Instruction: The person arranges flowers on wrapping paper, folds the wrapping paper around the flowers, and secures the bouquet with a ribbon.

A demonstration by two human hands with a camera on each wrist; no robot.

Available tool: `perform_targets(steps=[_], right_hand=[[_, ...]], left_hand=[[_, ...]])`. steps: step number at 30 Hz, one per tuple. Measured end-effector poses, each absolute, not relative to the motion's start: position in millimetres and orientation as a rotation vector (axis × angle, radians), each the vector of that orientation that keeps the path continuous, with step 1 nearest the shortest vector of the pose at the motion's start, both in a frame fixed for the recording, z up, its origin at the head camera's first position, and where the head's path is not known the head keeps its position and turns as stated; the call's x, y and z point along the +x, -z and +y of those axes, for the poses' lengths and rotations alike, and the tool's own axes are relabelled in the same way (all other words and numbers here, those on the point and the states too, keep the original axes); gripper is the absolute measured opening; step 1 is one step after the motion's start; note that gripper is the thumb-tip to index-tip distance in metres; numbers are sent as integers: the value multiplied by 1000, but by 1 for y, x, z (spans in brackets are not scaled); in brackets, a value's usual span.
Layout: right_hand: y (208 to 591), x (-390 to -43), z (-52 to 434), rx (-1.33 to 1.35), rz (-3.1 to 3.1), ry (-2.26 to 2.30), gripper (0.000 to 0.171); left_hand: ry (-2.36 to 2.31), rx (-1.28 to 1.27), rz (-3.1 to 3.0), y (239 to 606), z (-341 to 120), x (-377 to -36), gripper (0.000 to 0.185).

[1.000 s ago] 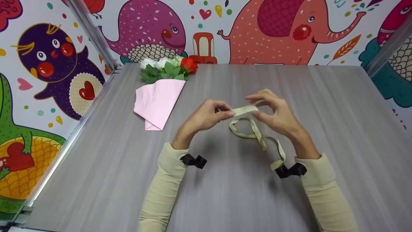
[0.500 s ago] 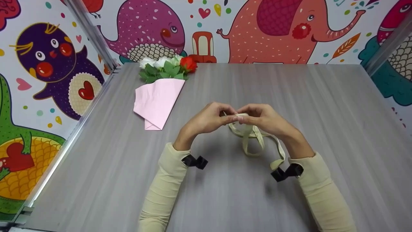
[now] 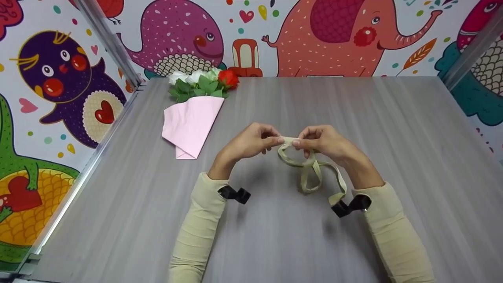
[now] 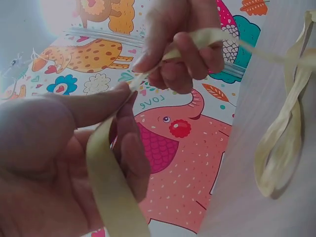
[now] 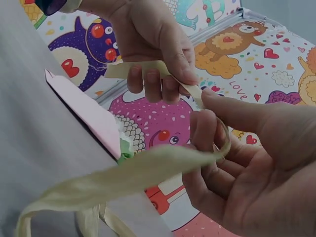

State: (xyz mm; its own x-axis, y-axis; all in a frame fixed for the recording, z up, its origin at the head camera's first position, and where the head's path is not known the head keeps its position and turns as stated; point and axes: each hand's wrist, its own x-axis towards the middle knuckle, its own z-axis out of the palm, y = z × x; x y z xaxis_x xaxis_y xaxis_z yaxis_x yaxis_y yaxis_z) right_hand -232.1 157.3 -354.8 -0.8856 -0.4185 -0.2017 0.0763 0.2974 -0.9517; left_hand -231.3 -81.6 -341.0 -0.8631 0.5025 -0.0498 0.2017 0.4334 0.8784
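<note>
A pale cream ribbon (image 3: 310, 173) lies in loops on the grey table (image 3: 275, 236), its upper end lifted between both hands. My left hand (image 3: 251, 142) pinches the ribbon (image 4: 106, 182) between thumb and forefinger. My right hand (image 3: 322, 143) pinches the same strip (image 5: 148, 170) a short way to the right, so a short taut span runs between the two hands. The ribbon's loose tail (image 3: 338, 196) trails toward my right wrist.
A bouquet with white and red flowers (image 3: 204, 80) in a pink paper wrap (image 3: 190, 124) lies at the back left of the table. Cartoon-printed walls (image 3: 314, 35) and metal frame rails (image 3: 106, 39) enclose the table on three sides.
My right hand came down and in toward the left hand, then the two drew slightly apart, pulling a short ribbon span taut. The loops on the table shifted and lengthened toward me.
</note>
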Motion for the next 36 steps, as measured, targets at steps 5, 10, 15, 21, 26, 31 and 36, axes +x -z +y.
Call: perform_targets(steps=[5,10,15,21,26,31,36], right_hand=[[357,-238,161,-288,2124,1664,12],[360,-241,168,-272,2101,1649,6],[363,-242,176,-260,2063,1609,4],[366,-241,189,-275,2086,1471,29],[369,-240,203,-353,2054,1386,34],[372,-239,221,-468,2056,1339,25],[375,-240,235,-587,2028,1312,21]], left_hand=[[-1400,514,2426,340,-98,-234,20],[-1395,451,2438,343,-119,-238,21],[-1344,395,2512,340,-146,-241,22],[-1277,339,2559,335,-178,-243,22],[-1240,280,2585,334,-205,-245,23],[-1199,208,2633,335,-237,-243,29],[-1194,121,2621,337,-259,-240,33]])
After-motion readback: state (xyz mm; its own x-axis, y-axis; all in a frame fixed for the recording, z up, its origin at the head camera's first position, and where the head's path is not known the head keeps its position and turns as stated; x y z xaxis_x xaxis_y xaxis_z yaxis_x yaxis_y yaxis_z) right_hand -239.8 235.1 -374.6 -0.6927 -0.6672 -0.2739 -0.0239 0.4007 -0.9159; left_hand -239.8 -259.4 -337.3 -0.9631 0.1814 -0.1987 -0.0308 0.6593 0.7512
